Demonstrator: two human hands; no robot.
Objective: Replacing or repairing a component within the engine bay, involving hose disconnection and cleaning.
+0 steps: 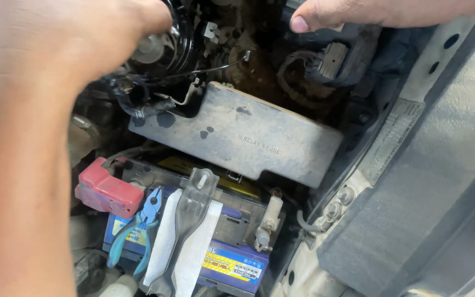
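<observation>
Hands reach into a car's engine bay from the top of the view. At eleven o'clock the left hand [83, 38] is closed around a black round part [163, 41] with a pale bulb-like piece inside it, though the fingers themselves are hidden behind the hand. At one o'clock the right hand [347, 14] rests on a black connector housing [336, 60]; only a thumb and the edge of the hand show, so I cannot tell whether it is open or gripping.

The round part is dark, ringed and glossy, with thin wires running from it toward the centre. Just below, at the middle of the view, lies a dusty grey fuse box cover [243, 135], long and angled, spotted with dark drips.

At six o'clock sits the battery [232, 264], blue and yellow on its face. On top of it lie blue-handled pliers [138, 228], a clear plastic bracket [191, 220] over a white strip [193, 247], and at eight o'clock a red terminal cap [105, 190]. Grey body panel [430, 181] fills the three o'clock side.
</observation>
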